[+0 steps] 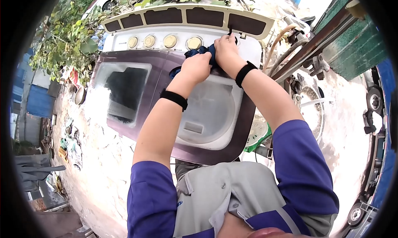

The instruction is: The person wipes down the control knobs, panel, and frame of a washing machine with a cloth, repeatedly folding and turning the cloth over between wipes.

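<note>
Outdoors, washing machine (pixel 166 59) beside leafy vines (pixel 62 39).

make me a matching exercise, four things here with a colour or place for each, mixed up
1. knobs
2. cloth
3. wristbands
4. leafy plant

A. black
B. green, at the upper left of the view
C. cream, in a row
D. dark blue, bunched by the left hand

Pairs: 1-C, 2-D, 3-A, 4-B
</note>
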The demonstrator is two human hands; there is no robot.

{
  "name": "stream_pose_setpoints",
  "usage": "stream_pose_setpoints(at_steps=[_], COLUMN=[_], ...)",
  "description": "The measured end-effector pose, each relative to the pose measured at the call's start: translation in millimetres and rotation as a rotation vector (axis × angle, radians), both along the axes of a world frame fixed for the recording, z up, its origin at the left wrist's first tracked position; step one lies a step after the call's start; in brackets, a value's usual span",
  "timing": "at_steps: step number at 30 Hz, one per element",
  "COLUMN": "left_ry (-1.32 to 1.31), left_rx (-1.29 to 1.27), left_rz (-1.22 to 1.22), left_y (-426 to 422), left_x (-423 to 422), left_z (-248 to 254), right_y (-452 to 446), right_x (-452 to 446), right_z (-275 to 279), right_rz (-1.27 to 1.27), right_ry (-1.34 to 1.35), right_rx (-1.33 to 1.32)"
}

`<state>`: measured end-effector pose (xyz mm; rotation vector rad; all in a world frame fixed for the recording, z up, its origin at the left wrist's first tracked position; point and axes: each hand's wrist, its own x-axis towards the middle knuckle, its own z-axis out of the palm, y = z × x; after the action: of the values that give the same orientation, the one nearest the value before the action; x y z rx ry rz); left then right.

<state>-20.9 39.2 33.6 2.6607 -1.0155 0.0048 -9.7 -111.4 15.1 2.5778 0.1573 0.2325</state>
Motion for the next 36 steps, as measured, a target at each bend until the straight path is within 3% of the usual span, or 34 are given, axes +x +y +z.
stream_pose_setpoints(at_steps=[5,8,11,17,18,23,28,36], left_ry=[0.004,0.016,0.063,0.044,0.051,0.092,0.1,0.122], left_rx=[0.087,0.058,0.056,0.028,0.025,0.009,-0.068,-0.043], left_rz=[0.037,0.024,0.022,0.013,0.023,0.069,0.069,0.069], left_y=[-11,-9,-2,-2,-3,-7,-2,0], left_x=[5,11,8,13,13,13,15,10], left_z=[5,0,10,8,7,6,-3,1], right_y=[14,16,-5,-59,-65,-82,-86,-83], right_x=[-1,7,9,-9,-5,-2,-3,2], right_z=[10,-2,-10,39,45,67,68,65], right_rz=[-0.125,-0.173,-0.034,0.602,0.639,0.366,0.39,0.348], right_ry=[0.116,0.046,-0.005,-0.02,-0.024,0.217,0.173,0.287], right_rx=[-0.009,0.171,0.652,0.232,0.267,0.241,0.064,0.199])
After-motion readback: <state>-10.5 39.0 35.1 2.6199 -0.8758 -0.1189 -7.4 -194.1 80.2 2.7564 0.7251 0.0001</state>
